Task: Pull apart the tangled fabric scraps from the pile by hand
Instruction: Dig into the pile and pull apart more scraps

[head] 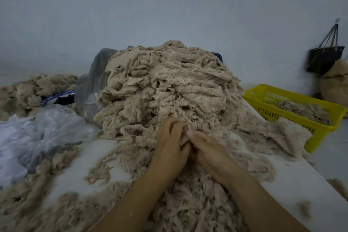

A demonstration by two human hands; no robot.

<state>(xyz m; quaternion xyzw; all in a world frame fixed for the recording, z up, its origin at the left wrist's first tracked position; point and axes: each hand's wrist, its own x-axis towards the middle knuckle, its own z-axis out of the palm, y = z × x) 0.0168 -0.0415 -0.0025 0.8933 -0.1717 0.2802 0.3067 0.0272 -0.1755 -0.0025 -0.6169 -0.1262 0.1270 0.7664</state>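
Observation:
A tall pile of tangled beige fabric scraps [169, 84] fills the middle of the white table [293, 173]. At the pile's near foot my left hand [170, 143] and my right hand [209, 151] meet, fingers curled, both pinching the same small scrap [185, 137] between them. Loose shredded fluff [190, 205] lies under and around my forearms. The fingertips are partly hidden by each other and by the fabric.
A yellow plastic basket [252, 96] with some scraps stands at the right. Crumpled clear plastic bags [41, 133] lie at the left, with another fluff heap [28, 90] behind them. A dark bag [323, 58] hangs on the wall at far right.

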